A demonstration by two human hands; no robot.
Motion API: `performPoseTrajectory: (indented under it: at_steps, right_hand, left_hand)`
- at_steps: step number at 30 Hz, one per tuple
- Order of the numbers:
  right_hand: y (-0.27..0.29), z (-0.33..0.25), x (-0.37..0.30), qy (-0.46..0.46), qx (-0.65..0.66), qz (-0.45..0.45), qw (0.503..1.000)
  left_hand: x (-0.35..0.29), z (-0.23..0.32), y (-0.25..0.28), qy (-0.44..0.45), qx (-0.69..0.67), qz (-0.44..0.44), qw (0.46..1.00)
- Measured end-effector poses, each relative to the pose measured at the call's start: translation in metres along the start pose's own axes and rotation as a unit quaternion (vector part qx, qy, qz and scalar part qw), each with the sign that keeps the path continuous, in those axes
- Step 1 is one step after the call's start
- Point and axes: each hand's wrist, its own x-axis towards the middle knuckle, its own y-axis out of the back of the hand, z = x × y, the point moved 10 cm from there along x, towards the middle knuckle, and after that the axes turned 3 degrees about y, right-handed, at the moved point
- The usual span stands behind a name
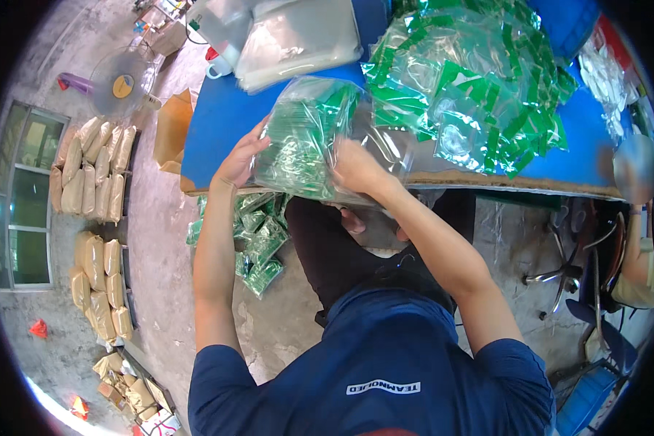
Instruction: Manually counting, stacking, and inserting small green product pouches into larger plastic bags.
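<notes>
A thick stack of green-and-clear plastic packets (298, 149) sits inside a larger clear plastic bag (316, 86) at the table's front edge. On its left side, my left hand (243, 156) grips the bagged stack, with some fingers hidden behind it. My right hand (360, 168) is closed on the right side of the clear bag, its fingertips partly hidden and slightly blurred. More clear film lies just right of that hand. Beyond it, a large loose heap of green-and-clear packets (479, 80) covers much of the blue table (221, 120).
A pile of clear bags (301, 43) and a white cup (218, 67) are at the far left of the table. Bundled green packets (261, 247) lie on the floor below. A fan (123, 83), a cardboard box (174, 131) and stacked tan sacks (91, 171) stand leftward. Another person (636, 269) sits right.
</notes>
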Motion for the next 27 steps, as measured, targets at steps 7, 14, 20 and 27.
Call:
performPoseTrajectory:
  at_steps: [7,14,20,27]
  right_hand:
    - [0.016,0.065,-0.001,-0.267,0.518,0.139,0.801]
    - [-0.008,0.053,0.004,-0.221,0.672,0.231,0.668]
    - [0.006,-0.004,-0.084,-0.246,0.573,0.114,0.773]
    - [0.148,0.017,-0.179,-0.201,0.018,0.276,0.940]
  left_hand:
    - [-0.023,-0.001,0.019,0.011,0.008,0.023,1.000]
    - [-0.003,0.010,0.032,0.038,0.146,0.077,0.986]
    - [0.017,0.037,-0.079,-0.054,0.616,0.222,0.754]
    - [-0.004,0.031,-0.093,-0.155,0.731,0.111,0.655]
